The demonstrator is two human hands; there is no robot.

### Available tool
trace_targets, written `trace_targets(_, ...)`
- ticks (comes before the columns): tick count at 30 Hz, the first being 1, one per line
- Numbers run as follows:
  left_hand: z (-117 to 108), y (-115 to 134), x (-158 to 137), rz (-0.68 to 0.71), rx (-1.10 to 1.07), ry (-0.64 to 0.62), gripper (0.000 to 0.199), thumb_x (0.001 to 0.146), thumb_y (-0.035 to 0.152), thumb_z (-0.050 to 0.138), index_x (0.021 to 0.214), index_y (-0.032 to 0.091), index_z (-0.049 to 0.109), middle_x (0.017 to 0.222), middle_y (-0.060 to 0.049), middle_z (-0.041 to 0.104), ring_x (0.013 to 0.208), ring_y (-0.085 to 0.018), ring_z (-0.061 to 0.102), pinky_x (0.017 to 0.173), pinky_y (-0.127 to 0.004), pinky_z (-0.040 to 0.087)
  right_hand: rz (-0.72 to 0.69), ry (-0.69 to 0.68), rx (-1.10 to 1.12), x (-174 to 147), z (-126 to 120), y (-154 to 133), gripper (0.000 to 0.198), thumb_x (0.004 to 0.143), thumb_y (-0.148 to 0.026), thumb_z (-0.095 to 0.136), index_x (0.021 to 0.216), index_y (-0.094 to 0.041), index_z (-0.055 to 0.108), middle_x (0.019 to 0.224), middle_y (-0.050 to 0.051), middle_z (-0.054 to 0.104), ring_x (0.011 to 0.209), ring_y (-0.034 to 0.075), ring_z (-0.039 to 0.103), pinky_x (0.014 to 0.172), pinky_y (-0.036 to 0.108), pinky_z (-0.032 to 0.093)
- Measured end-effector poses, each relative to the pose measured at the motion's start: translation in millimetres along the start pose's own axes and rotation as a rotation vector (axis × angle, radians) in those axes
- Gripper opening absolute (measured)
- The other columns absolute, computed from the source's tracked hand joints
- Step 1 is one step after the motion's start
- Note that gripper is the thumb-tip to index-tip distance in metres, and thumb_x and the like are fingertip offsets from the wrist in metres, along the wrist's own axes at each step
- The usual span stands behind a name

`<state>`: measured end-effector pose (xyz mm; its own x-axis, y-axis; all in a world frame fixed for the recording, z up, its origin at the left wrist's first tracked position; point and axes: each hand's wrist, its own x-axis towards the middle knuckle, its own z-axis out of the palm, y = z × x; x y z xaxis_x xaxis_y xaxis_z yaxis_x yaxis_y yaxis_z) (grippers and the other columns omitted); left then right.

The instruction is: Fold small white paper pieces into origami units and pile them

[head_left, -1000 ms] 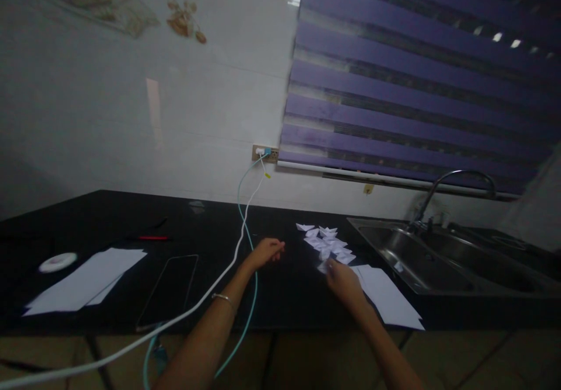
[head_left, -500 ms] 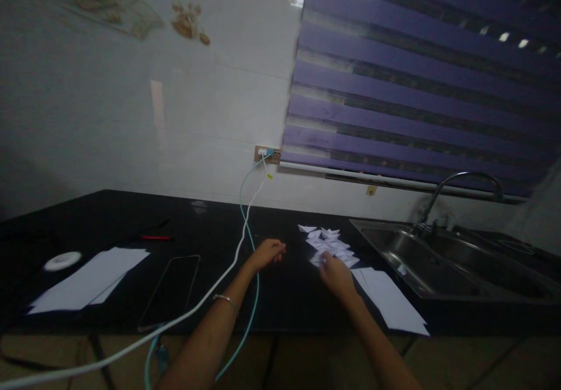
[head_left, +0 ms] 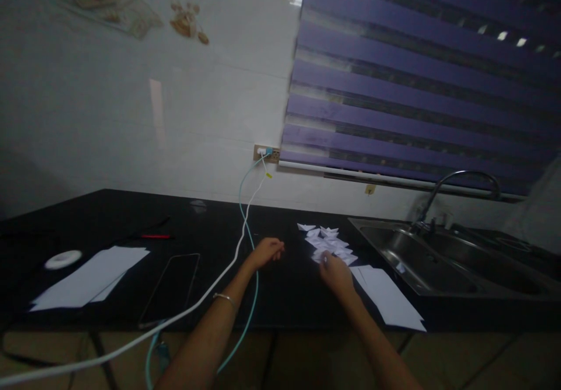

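Several small folded white paper boats point(head_left: 329, 242) stand in close rows on the dark counter, left of the sink. My right hand point(head_left: 336, 274) is at their near edge, its fingers closed on a paper boat point(head_left: 317, 256) that they partly cover. Off to the left, my left hand point(head_left: 267, 252) hovers over the counter with fingers curled in and nothing visible in them. White paper sheets point(head_left: 390, 299) lie just right of my right hand.
A steel double sink point(head_left: 432, 270) with a curved faucet point(head_left: 464, 175) is at the right. On the left lie more white sheets point(head_left: 90, 279), a phone point(head_left: 170, 287), a white roll point(head_left: 63, 259) and a red pen point(head_left: 155, 237). A white cable point(head_left: 236, 255) and a teal cable point(head_left: 256, 296) cross the counter.
The paper boat by my right hand sits slightly closer to the rows. Both hands are almost where they were, and the view has shifted a little.
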<state>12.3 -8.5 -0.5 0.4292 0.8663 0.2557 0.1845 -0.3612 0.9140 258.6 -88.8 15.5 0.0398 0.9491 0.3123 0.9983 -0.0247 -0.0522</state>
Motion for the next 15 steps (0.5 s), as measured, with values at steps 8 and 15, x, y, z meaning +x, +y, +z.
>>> trace_targets(8, -0.4, -2.1, 1.9, -0.017, -0.027, 0.019, 0.042, 0.083, 0.05, 0.047, 0.074, 0.011, 0.06, 0.055, 0.0, 0.055, 0.048, -0.009, 0.047, 0.05, -0.022, 0.034, 0.01, 0.086, 0.234, -22.4, -15.3, 9.7, 0.038, 0.089, -0.022, 0.04, 0.126, -0.013, 0.043, 0.08, 0.007, 0.066, 0.074, 0.02, 0.064, 0.063, 0.027, 0.04)
trace_targets(15, 1.0, -10.1, 6.0, -0.01, 0.0, 0.0, 0.044, 0.083, 0.052, 0.047, 0.075, 0.011, 0.061, 0.055, 0.0, 0.055, 0.048, -0.009, 0.048, 0.05, -0.021, 0.033, -0.004, 0.297, 0.191, -61.4, -37.2, 122.9, 0.046, 0.085, -0.042, 0.042, 0.118, -0.012, 0.052, 0.109, 0.016, 0.062, 0.104, 0.028, 0.058, 0.092, 0.04, 0.044)
